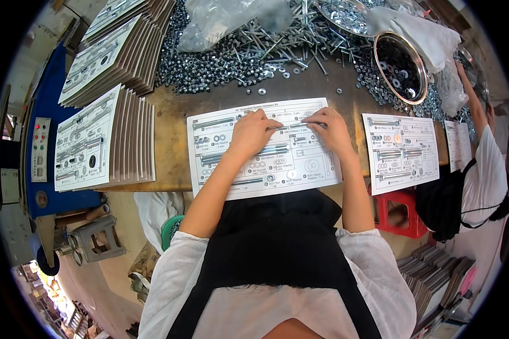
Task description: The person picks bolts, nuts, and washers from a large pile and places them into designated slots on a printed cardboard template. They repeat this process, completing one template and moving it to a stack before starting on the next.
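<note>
Centre of frame: printed hardware card (264, 148) lies flat on the brown table (169, 121), near edge overhanging toward the person. Left hand (253, 131) rests on the card's upper middle, fingers curled down on a long bolt (272, 149), it seems; the view is too small to be sure. Right hand (330, 127) at upper right of the card, fingers pinching another bolt (305, 125) against its printed outline.

Top of frame: heap of loose bolts and nuts (249, 51), a metal bowl of washers (400, 66). Left: stacks of filled cards (104, 138). Right: a second card (401, 151), a co-worker's sleeve (486, 169).

To do it well: lay each bolt square on its outline and keep the card from sliding.
</note>
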### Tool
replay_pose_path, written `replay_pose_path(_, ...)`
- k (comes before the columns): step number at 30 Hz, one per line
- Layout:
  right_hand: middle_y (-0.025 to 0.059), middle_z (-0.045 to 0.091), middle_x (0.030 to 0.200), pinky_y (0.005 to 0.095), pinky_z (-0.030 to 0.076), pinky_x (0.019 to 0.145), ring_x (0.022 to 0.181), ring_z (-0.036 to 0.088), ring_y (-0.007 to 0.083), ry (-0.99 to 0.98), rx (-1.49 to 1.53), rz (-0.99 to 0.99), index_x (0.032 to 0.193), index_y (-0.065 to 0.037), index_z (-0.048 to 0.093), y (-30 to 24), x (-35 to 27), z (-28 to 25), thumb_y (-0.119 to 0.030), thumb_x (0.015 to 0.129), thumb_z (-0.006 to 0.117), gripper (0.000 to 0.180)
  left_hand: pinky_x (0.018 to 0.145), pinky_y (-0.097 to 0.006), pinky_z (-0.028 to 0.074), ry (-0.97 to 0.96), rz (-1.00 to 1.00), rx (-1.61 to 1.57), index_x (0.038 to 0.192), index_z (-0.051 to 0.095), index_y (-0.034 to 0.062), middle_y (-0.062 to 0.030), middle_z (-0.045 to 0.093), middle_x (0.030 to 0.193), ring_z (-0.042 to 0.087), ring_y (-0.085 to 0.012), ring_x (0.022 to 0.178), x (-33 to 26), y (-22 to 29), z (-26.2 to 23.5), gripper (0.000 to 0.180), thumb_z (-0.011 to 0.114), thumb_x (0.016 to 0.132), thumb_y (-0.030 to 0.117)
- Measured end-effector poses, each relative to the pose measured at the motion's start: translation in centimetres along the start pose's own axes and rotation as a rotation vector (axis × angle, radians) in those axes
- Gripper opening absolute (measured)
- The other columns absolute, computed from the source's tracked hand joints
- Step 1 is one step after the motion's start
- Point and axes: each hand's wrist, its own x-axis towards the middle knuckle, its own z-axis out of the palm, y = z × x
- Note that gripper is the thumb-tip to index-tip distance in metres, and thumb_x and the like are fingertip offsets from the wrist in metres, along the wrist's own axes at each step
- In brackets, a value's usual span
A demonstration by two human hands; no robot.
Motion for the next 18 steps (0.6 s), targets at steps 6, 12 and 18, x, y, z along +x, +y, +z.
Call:
replay_pose_path(6, 0.006, 0.065, 0.083, 0.037, 0.049, 0.075, 0.082, 0.06, 0.0247, -0.049, 0.038, 0.005, 0.095, -0.016, 0.08, 0.4, 0.4, 0.4, -0.007, 0.078, 0.075, 0.019, 0.078, -0.039, 0.051, -0.028, 0.018, -0.026, 0.099, 0.079, 0.0261, -0.0044, 0.059, 0.086, 0.06, -0.025, 0.09, 0.5, 0.3, -0.7, 0.019, 0.068, 0.085, 0.019)
replay_pose_path(12, 0.0047, 0.063, 0.081, 0.037, 0.049, 0.075, 0.08, 0.059, 0.0244, -0.029, 0.017, -0.018, 0.094, -0.015, 0.079, 0.3, 0.2, 0.6, -0.008, 0.079, 0.076, 0.017, 0.076, -0.038, 0.051, 0.008, 0.036, 0.036, 0.104, 0.078, 0.0263, -0.0044, 0.059, 0.089, 0.061, -0.0237, 0.088, 0.2, 0.3, -0.1, 0.021, 0.07, 0.086, 0.02)
replay_pose_path(18, 0.012, 0.068, 0.097, 0.0372, 0.052, 0.083, 0.096, 0.065, 0.0292, 0.127, 0.209, -0.017, 0.112, -0.009, 0.072, 0.7, 3.4, 0.1, -0.008, 0.089, 0.066, 0.025, 0.081, -0.042, 0.052, -0.025, -0.068, -0.143, 0.111, 0.073, 0.0148, -0.0101, 0.062, 0.101, 0.065, -0.0313, 0.091, 4.0, 0.6, -1.7, 0.023, 0.063, 0.093, 0.026)
